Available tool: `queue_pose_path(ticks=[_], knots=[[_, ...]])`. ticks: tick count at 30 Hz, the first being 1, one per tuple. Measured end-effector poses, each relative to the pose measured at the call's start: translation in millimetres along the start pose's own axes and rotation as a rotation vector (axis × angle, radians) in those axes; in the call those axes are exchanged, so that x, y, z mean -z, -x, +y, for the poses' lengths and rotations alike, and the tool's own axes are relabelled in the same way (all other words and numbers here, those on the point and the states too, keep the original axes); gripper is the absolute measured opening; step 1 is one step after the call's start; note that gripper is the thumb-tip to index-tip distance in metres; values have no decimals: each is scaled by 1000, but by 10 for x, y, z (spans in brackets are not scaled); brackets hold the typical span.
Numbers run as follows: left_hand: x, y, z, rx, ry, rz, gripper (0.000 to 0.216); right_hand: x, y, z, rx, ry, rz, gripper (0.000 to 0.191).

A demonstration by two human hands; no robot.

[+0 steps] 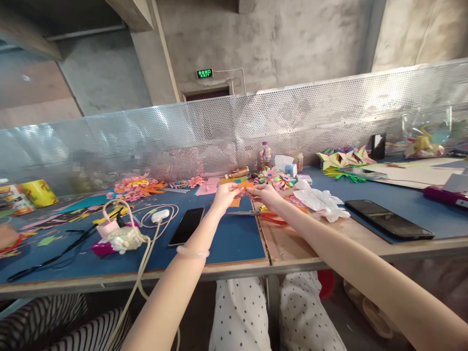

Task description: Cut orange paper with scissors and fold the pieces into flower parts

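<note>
Both of my arms reach out over the blue-topped table. My left hand (227, 195) and my right hand (265, 194) pinch a small piece of orange paper (245, 185) between them, fingertips close together. Another orange paper piece (234, 202) lies on the mat just below my hands. Scissors with orange handles (272, 217) rest under my right wrist, their blades (243, 213) pointing left. Beyond my right hand sit pink and green paper flowers (274, 178). Pink paper sheets (209, 186) lie past my left hand.
A black phone (187, 226) lies left of my arm, near a white charging cable (161, 214). Crumpled white tissue (323, 201) and a larger phone (388, 219) are to the right. A perforated metal screen (234, 131) stands along the back. Another person's hand (8, 237) shows at the far left.
</note>
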State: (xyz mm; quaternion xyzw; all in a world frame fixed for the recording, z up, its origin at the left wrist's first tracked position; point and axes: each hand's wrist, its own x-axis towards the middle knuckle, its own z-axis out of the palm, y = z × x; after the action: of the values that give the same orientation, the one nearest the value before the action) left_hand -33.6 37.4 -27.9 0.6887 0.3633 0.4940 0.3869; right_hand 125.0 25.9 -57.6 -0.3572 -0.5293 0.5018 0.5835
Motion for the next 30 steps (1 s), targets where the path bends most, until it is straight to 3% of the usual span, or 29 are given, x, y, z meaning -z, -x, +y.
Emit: queue_pose_path(ticks=[4,10,17,24,30], knots=[[7,2,2,23,19,-2,21,-1,5,12,6,-65,-60,27],[-2,5,-15,61,23,-32,22,-15,11,6,23,-9,-6,28],[-1,-31,-123,52,37,-52,28,-29,-1,28,-53,-96,54,31],[-45,26,-9,178,83,-89,36,-25,-10,39,-51,-92,66,28],[-43,22,-10,177,162,-120,32,-36,8,6,-16,-28,38,22]])
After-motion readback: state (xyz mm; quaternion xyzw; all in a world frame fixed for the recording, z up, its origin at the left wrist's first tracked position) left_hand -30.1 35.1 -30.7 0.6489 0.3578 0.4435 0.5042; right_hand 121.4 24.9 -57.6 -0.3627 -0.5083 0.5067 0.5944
